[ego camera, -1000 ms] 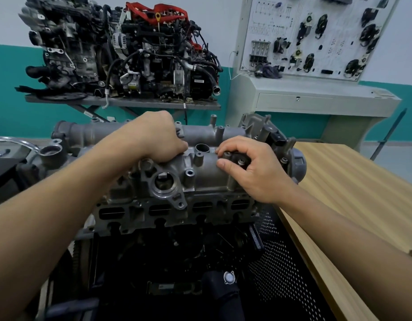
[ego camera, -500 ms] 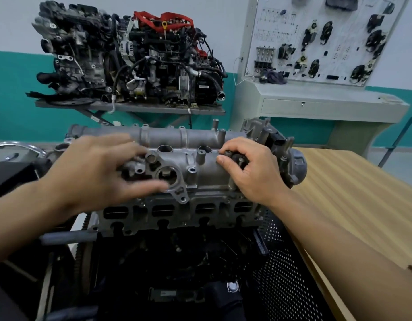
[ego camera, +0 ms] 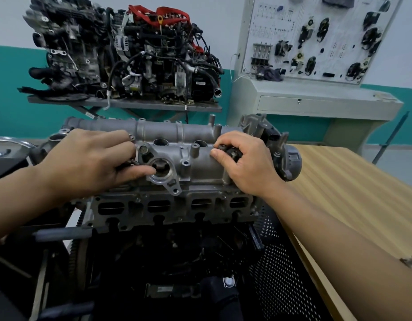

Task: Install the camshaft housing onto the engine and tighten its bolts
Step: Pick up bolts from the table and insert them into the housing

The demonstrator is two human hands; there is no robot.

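Basically, head view: one camshaft housing (ego camera: 177, 144) seated on top of the engine (ego camera: 172, 214), four intake ports (ego camera: 158, 206) in a row below it. Two hands on it. Left hand (ego camera: 91, 163) on the housing's left half, fingers curled, thumb at the round bore's rim; a small bolt (ego camera: 131, 162) shows under the fingers, can't tell if it's gripped. Right hand (ego camera: 244, 163) pinches a cluster of dark bolts (ego camera: 231, 152) at the right half. One second engine (ego camera: 130, 54) behind, sticker (ego camera: 200, 83) unreadable. One training board (ego camera: 316, 35), one wooden table (ego camera: 351, 193).
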